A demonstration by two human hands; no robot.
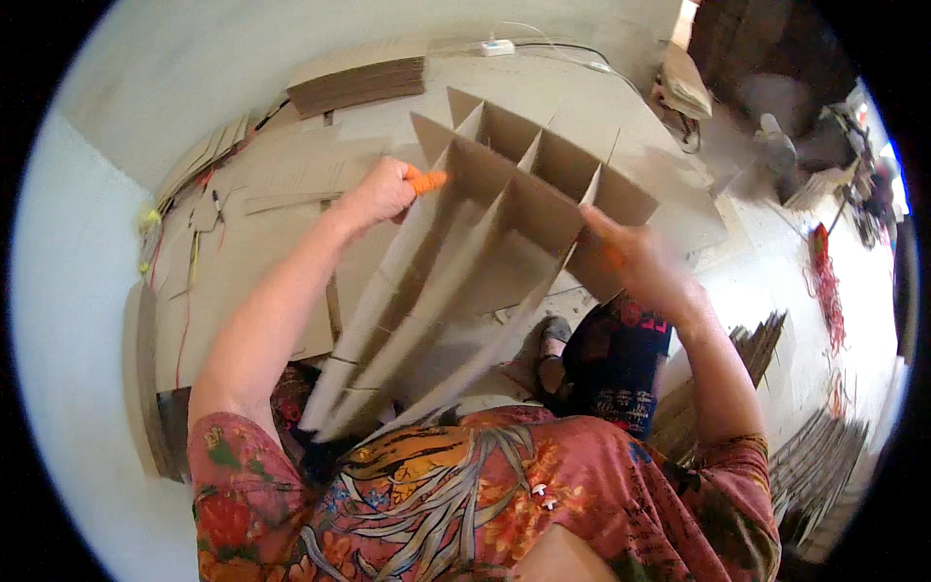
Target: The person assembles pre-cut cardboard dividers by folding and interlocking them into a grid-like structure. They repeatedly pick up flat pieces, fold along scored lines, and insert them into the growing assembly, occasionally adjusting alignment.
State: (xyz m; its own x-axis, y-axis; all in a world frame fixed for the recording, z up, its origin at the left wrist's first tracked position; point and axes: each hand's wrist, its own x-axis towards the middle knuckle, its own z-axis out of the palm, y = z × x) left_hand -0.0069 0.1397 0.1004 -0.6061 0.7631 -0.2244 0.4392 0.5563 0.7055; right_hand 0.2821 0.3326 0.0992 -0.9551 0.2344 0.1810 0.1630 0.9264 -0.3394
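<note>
The cardboard divider grid was tilted before the floral shirt, between the left hand, which pinched its left edge, and the right hand — a little blurred — which pinched a strip at its right side.

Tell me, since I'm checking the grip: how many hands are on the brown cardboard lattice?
2: the orange-fingered left hand at the lattice's upper left, and the blurred right hand at its right side.
</note>
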